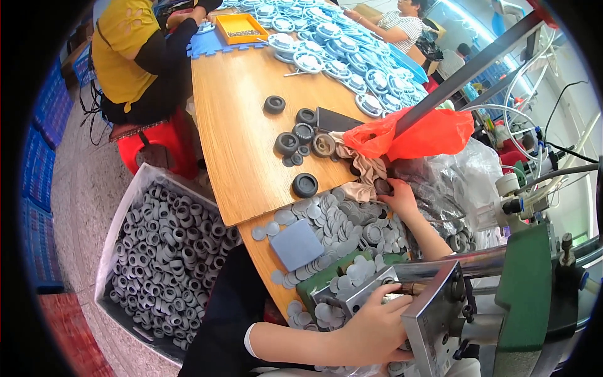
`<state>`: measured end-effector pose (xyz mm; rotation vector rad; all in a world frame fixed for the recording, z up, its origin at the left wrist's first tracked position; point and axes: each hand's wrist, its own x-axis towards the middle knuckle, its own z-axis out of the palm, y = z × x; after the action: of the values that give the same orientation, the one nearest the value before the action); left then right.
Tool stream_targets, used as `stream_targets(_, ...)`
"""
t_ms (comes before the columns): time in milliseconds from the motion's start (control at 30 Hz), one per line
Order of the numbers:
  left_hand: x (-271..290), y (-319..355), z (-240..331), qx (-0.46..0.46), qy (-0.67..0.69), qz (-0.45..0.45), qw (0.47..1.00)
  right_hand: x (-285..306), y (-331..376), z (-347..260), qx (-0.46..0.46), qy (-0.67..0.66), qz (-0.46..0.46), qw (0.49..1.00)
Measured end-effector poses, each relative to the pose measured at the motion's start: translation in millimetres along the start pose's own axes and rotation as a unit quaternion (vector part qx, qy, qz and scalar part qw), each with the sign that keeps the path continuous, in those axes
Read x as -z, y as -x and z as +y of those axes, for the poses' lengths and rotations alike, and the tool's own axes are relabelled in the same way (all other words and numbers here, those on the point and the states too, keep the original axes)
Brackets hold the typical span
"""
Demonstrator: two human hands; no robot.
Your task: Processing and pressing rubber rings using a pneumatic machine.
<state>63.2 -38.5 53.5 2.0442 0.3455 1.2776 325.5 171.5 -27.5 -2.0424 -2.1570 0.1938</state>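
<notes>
My left hand (374, 327) reaches in from the lower left, fingers bent, between the metal blocks of a press (433, 314). Its fingertips are beside a brownish metal shaft (411, 288); what they grip is hidden. Farther forward, my right hand (400, 200) closes its thumb and fingers on a dark round part (382, 186), by a crumpled beige cloth (364, 173). Between the hands lies a heap of thin grey discs (339, 226), with a grey-blue square pad (296, 245) at its left side. More loose discs (359, 270) rest by the press's metal block.
A large bin of grey rings (166, 251) stands at the left. Black round parts (305, 185) and a red plastic bag (433, 133) are on the wooden table (239, 163). Light-blue parts (358, 56) are piled at the back. A person in yellow (129, 50) sits far left.
</notes>
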Motion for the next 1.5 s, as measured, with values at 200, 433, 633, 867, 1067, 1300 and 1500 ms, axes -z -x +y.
stream_targets(200,2,29,-6,0.06,-0.063,0.041,0.995,17,33,-4,0.109,-0.099,0.15,0.978)
stream_targets(433,42,76,-19,-0.01,-0.058,0.128,0.99,85,138,21,-0.06,-0.387,0.129,0.911)
stream_targets(633,2,38,11,0.055,-0.081,0.057,0.994,71,301,32,-0.093,-0.447,0.181,0.871)
stream_targets(867,-13,34,16,0.076,0.044,0.139,0.986,113,310,19,-0.117,-0.477,0.274,0.827)
stream_targets(1067,69,124,4,0.104,-0.166,0.151,0.969,134,316,22,-0.196,-0.445,0.313,0.816)
stream_targets(1300,186,340,-72,0.484,-0.474,0.053,0.734,126,352,-111,-0.179,-0.33,0.352,0.857)
stream_targets(1500,180,335,-116,0.481,-0.488,0.059,0.726,95,371,-113,-0.231,-0.37,0.385,0.814)
